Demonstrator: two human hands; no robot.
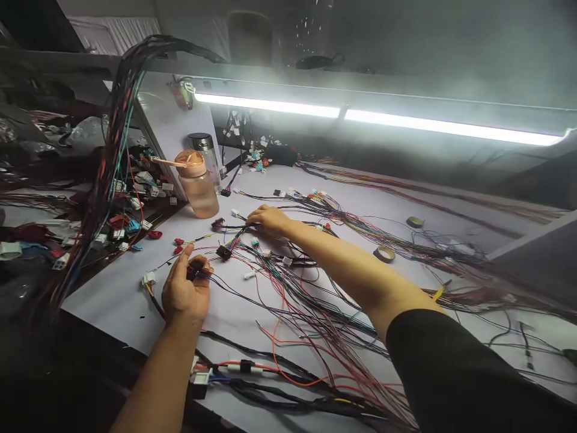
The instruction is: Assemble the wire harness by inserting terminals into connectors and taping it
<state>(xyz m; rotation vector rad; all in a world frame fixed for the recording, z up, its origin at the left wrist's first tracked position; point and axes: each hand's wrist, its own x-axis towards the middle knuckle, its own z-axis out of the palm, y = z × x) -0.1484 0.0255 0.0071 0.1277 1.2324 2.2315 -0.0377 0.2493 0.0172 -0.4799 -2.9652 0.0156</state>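
My left hand, at the left of the white table, has its fingers curled round a dark connector with thin dark wires running right. My right hand reaches farther forward, fingers bent down at a black-wrapped wire branch; its fingertips are partly hidden. Between the hands lies a black connector with multicoloured wires. A small white connector rests right of my left hand. Beneath my right forearm, a loose bundle of coloured wires spreads toward the lower right.
A pink-lidded bottle stands at the back left, a dark-lidded one behind it. Thick wires hang at the left. Tape rolls lie at right. A lit tube crosses above. White connector sits near the left edge.
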